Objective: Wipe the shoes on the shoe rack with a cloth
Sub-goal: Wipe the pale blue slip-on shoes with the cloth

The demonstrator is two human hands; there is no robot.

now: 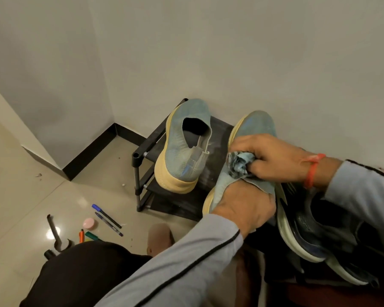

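Observation:
A black shoe rack (150, 142) stands against the wall. One light blue knit shoe with a cream sole (182, 149) rests on its top shelf, heel toward me. My left hand (242, 207) grips the heel end of a second light blue shoe (256, 125), held above the rack. My right hand (273, 158) holds a bunched blue-grey cloth (238, 163) against that shoe's upper. A red band sits on my right wrist.
A dark blue sneaker with a white sole (306, 235) lies at the right by my arm. On the tiled floor at the left lie pens (108, 219), a pink lid (89, 223), markers and a black tool (53, 231). My knee fills the bottom left.

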